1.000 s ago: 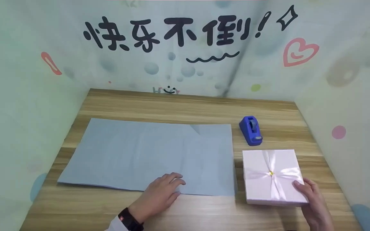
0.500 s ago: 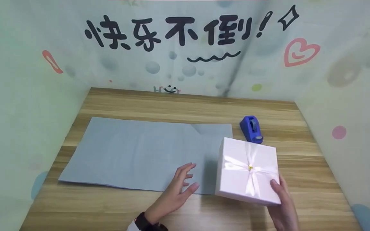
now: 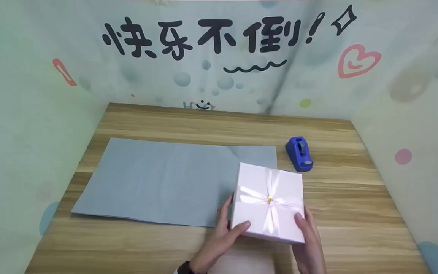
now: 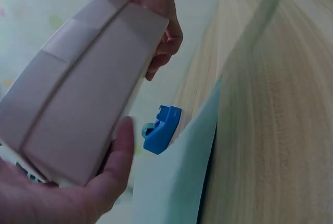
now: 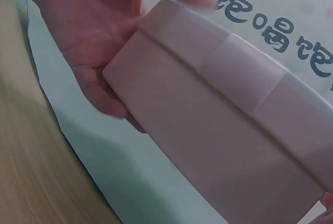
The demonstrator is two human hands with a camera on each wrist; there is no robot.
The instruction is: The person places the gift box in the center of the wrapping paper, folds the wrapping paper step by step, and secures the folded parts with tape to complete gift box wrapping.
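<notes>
A pale pink gift box [image 3: 257, 224] with a white satin ribbon [image 3: 271, 213] crossed over its lid is held up above the table, overlapping the right part of a blue-grey paper sheet [image 3: 158, 179] in the head view. My right hand [image 3: 310, 239] grips its right side, thumb on the lid's edge. On the opposite side my left hand [image 3: 221, 239] holds the box, thumb over the near left corner and fingers along the left side. Both wrist views show the box's side wall and lid seam, with fingers [image 5: 106, 101] of the left hand reaching beneath it.
A blue tape dispenser [image 3: 299, 154] stands on the wooden table [image 3: 356, 213], right of the paper. Printed fabric walls [image 3: 188, 68] enclose the table at the back and both sides.
The box has been lifted from the right side of the table and carried left over the paper. My left hand has left the paper and taken hold of the box's left side.
</notes>
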